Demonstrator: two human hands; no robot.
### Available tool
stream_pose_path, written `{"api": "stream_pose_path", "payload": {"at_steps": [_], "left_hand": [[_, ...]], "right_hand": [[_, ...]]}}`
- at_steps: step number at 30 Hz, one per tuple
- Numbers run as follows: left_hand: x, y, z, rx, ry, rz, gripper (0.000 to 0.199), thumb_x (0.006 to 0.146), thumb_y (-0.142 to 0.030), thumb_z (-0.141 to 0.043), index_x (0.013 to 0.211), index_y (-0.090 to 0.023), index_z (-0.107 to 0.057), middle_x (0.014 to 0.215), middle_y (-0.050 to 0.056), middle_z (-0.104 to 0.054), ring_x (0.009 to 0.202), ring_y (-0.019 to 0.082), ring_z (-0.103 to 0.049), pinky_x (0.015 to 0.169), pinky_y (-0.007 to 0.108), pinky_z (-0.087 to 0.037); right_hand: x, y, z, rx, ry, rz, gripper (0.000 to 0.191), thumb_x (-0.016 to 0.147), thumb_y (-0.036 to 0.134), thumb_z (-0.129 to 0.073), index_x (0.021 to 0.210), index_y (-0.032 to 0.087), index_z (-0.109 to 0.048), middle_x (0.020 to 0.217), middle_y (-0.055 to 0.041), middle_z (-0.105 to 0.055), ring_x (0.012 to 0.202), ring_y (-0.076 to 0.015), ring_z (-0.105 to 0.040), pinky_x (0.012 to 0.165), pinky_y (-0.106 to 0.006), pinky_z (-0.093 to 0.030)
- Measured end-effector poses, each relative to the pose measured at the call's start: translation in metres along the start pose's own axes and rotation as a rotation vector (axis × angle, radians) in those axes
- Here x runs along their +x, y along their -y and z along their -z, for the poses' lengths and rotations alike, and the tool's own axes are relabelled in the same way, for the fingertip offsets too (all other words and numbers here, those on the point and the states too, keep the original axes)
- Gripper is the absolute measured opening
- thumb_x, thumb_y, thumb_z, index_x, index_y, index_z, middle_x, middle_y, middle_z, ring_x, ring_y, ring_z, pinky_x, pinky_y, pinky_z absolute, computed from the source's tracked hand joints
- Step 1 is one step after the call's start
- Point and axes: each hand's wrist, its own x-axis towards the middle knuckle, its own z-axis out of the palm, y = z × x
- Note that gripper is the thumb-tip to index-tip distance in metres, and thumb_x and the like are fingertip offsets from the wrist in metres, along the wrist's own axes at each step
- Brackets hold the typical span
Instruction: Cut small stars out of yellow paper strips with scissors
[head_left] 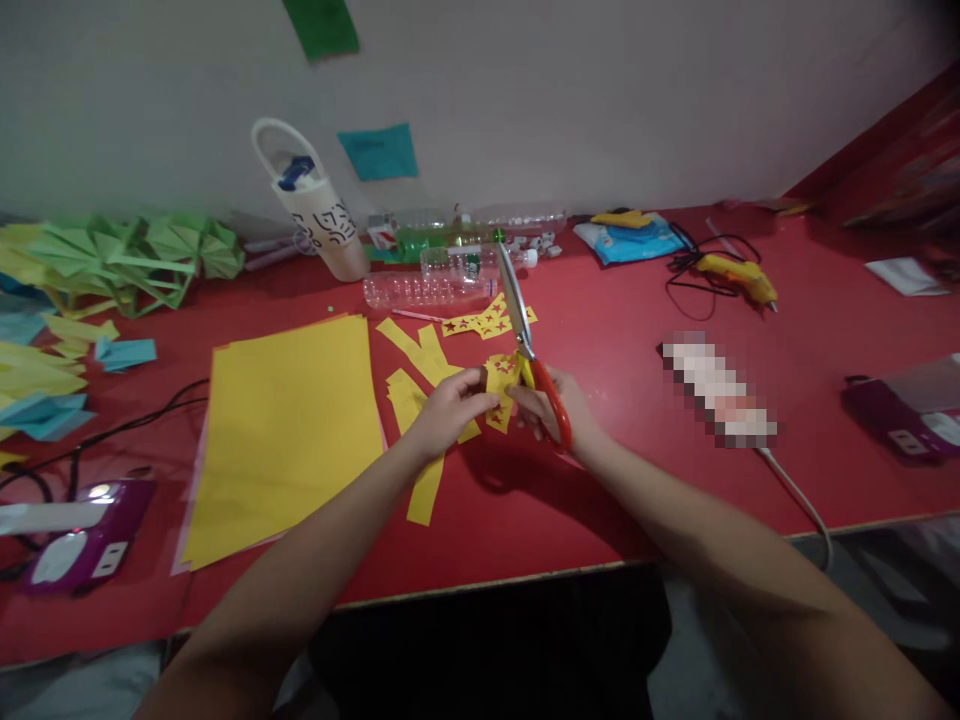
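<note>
My left hand [451,408] pinches a yellow paper strip [498,388] with star-shaped cut-outs. A pair of scissors [516,300] with red handles is in my right hand [580,412], its metal blades pointing up and away from me. Fingertips of the right hand are also at the strip's right edge. The blades look nearly closed and stand beyond the paper. Under and beside my left hand lie plain yellow paper strips [425,490]. Farther back is another yellow strip with star cut-outs [491,318], close to a thin pink stick [417,316].
A stack of yellow sheets [289,430] lies left on the red table [525,520]. Plastic bottles [420,290] and a white tumbler [330,235] are at the back. To the right are a yellow glue gun [739,278], a blue packet [630,240] and a blurred-out item [716,390] with a cord.
</note>
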Motion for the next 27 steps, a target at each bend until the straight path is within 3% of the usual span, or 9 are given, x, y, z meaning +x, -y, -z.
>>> {"api": "stream_pose_path", "payload": {"at_steps": [4,8,11,15,22,27], "left_hand": [[-0.002,0.004,0.006,-0.037,-0.008,0.012,0.019,0.074,-0.031,-0.067,0.064,-0.018,-0.056,0.064,-0.003,-0.056,0.064,0.012,-0.054,0.067,0.028,-0.044],[-0.001,0.007,0.019,-0.17,-0.192,-0.003,0.02,0.075,-0.03,-0.068,0.065,-0.019,-0.055,0.062,-0.003,-0.056,0.058,0.009,-0.052,0.058,0.024,-0.042],[-0.002,0.007,0.029,-0.246,-0.329,-0.033,0.021,0.075,-0.028,-0.067,0.065,-0.019,-0.051,0.061,-0.004,-0.056,0.055,0.008,-0.052,0.052,0.021,-0.04],[-0.005,0.008,0.033,-0.281,-0.421,-0.064,0.018,0.075,-0.027,-0.065,0.067,-0.02,-0.05,0.058,-0.004,-0.055,0.052,0.008,-0.054,0.045,0.02,-0.036],[-0.007,0.013,0.038,-0.273,-0.493,-0.174,0.012,0.08,-0.029,-0.06,0.077,-0.021,-0.053,0.062,-0.005,-0.055,0.051,0.007,-0.051,0.046,0.021,-0.039],[-0.007,0.012,0.037,-0.265,-0.498,-0.22,0.014,0.079,-0.024,-0.059,0.069,-0.02,-0.05,0.06,-0.004,-0.054,0.053,0.007,-0.05,0.051,0.02,-0.041]], "right_hand": [[0.001,0.001,0.0,-0.007,-0.009,0.029,0.044,0.07,0.055,-0.074,0.065,0.024,-0.043,0.037,0.0121,-0.04,0.029,-0.0063,-0.036,0.038,-0.024,-0.041],[0.001,0.004,0.006,-0.075,0.09,0.018,0.044,0.076,0.061,-0.066,0.066,0.024,-0.045,0.037,0.0125,-0.038,0.029,-0.0065,-0.035,0.048,-0.027,-0.049],[0.0,0.008,0.01,-0.216,0.183,-0.011,0.047,0.074,0.065,-0.065,0.066,0.024,-0.045,0.042,0.0094,-0.043,0.033,-0.0079,-0.04,0.043,-0.025,-0.041],[-0.004,0.011,0.013,-0.406,0.269,-0.001,0.05,0.071,0.069,-0.066,0.07,0.022,-0.049,0.055,0.0049,-0.05,0.042,-0.0093,-0.042,0.042,-0.025,-0.033],[-0.007,0.013,0.017,-0.591,0.416,0.0,0.054,0.072,0.071,-0.067,0.066,0.021,-0.048,0.059,0.0043,-0.047,0.052,-0.0113,-0.04,0.049,-0.025,-0.033],[-0.009,0.012,0.015,-0.553,0.458,-0.003,0.053,0.074,0.07,-0.067,0.068,0.02,-0.05,0.062,0.0032,-0.049,0.054,-0.0114,-0.041,0.05,-0.025,-0.034]]}}
